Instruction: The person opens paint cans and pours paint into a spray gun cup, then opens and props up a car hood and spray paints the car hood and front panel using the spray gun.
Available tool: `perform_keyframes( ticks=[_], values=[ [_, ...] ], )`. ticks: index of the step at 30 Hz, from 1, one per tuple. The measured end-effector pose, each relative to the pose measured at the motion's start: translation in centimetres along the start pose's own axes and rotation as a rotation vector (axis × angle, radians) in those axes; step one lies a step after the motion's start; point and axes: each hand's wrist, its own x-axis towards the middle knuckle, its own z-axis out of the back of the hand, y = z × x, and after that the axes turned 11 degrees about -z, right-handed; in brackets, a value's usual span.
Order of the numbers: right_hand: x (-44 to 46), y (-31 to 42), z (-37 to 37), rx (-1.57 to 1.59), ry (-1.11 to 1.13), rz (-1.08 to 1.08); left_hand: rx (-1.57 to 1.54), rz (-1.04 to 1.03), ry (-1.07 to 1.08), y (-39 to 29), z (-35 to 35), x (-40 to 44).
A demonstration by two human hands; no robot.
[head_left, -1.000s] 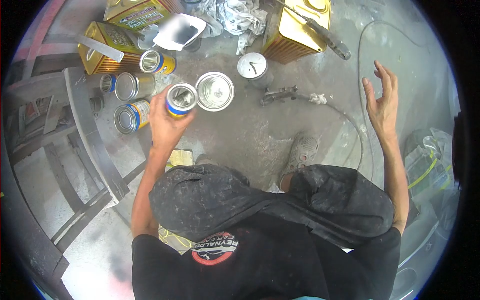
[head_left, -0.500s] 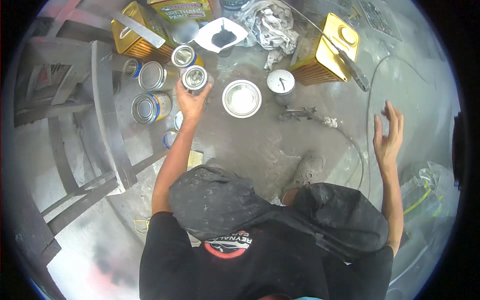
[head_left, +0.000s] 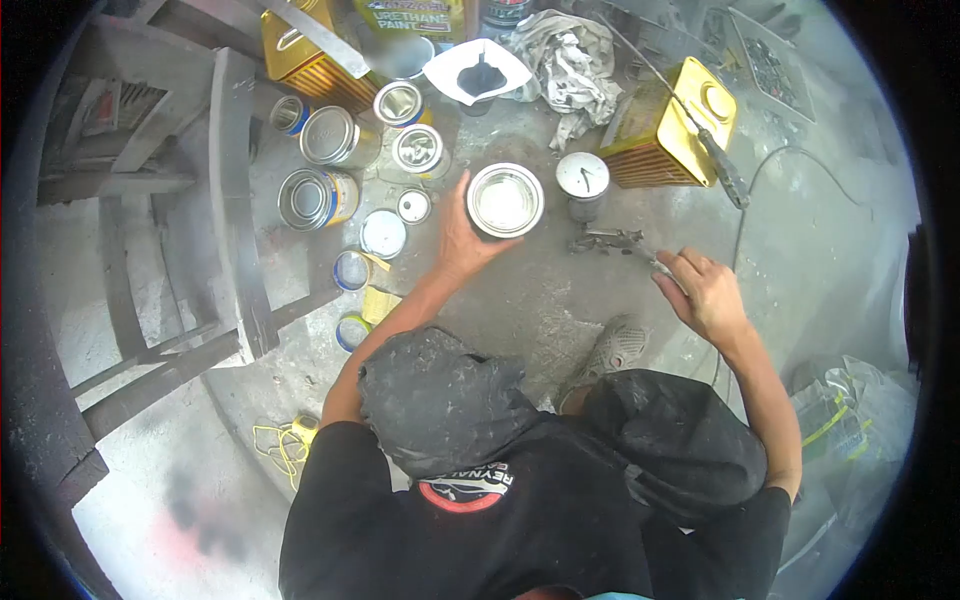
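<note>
- The left hand (head_left: 468, 240) curves around the left and near sides of a large open can (head_left: 505, 200), fingers along one side and thumb spread away from them along the other.
- That can is upright near the middle of the view, ahead of the person's knees, its mouth facing up and its inside pale and shiny.
- The right hand (head_left: 708, 298) is off to the right, palm down, its fingers bent loosely and the thumb a little apart. The fingertips are beside the tail end of a dark nozzle-like tool (head_left: 606, 240) lying on the floor; whether they touch or pinch anything there, I cannot tell.
- Just right of the large can stands a white-topped can (head_left: 582, 175) bearing a dark mark like clock hands.
- Left of the large can, a smaller open can (head_left: 417, 148) stands near a blue-and-yellow can (head_left: 399, 104).
- Farther left, a labelled can (head_left: 318, 199) lies tilted, beside a wide silver-topped can (head_left: 328, 136).
- Beyond the cans, a white paper (head_left: 480, 75) with a dark patch sits beside a crumpled cloth (head_left: 572, 70).
- To the right of the cloth, a gold tin (head_left: 668, 130) has a long-handled tool (head_left: 722, 170) across its top.
- At far left is a grey frame (head_left: 232, 200); at far right, clear plastic sheeting (head_left: 845, 420).
</note>
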Motion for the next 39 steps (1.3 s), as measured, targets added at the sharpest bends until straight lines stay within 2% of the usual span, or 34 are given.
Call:
perform_keyframes(
  ticks=[5, 9, 13, 15, 17, 20, 21, 24, 26, 28, 32, 33, 35, 37, 39],
  values=[
    [-0.1, -0.4, 0.9, 0.043, 0.031, -0.159, -0.096, -0.053, -0.070, -0.6, -0.3, -0.2],
    [-0.5, -1.8, 0.2, 0.137, 0.124, -0.284, -0.366, 0.203, -0.116, -3.6, 2.8, 0.4],
    [0.0, -4.0, -2.4, 0.232, 0.218, -0.344, -0.119, 0.041, 0.051, -5.0, 5.4, -0.2],
    [0.1, -5.8, -4.7, 0.219, 0.255, -0.346, -0.183, 0.134, 0.003, -4.3, 5.4, -0.4],
    [0.1, -6.9, -7.4, 0.215, 0.169, -0.357, -0.189, 0.178, -0.056, -2.5, 5.1, -0.9],
    [0.4, -8.6, -11.5, 0.261, 0.078, -0.327, -0.091, 0.090, 0.085, -5.0, 5.9, -0.8],
    [0.7, -9.0, -12.5, 0.284, 0.056, -0.308, -0.159, 0.114, 0.088, -5.3, 5.7, -1.0],
    [1.9, -9.5, -14.0, 0.378, 0.239, -0.348, -0.319, 0.252, -0.040, -2.9, 4.5, -1.2],
    [2.5, -10.3, -15.5, 0.453, 0.331, -0.373, -0.275, 0.223, -0.025, -3.2, 3.7, -0.7],
    [2.5, -10.1, -16.3, 0.494, 0.325, -0.420, -0.240, 0.215, 0.022, -4.1, 3.4, -0.5],
    [2.0, -8.8, -15.7, 0.551, 0.367, -0.487, 0.016, 0.110, 0.023, -2.3, 2.1, -0.6],
    [1.6, -7.9, -14.9, 0.566, 0.376, -0.506, 0.019, 0.140, 0.054, -2.2, 2.3, -0.8],
    [0.7, -5.8, -12.9, 0.592, 0.406, -0.541, 0.072, 0.082, 0.000, -2.1, 3.1, -1.9],
    [-0.6, -4.5, -11.4, 0.551, 0.220, -0.316, 0.071, 0.120, -0.092, -2.6, 3.9, -4.0],
    [-0.9, -3.1, -9.3, 0.495, 0.124, -0.177, 0.041, 0.154, 0.015, -5.8, 7.0, -3.1]
  ],
)
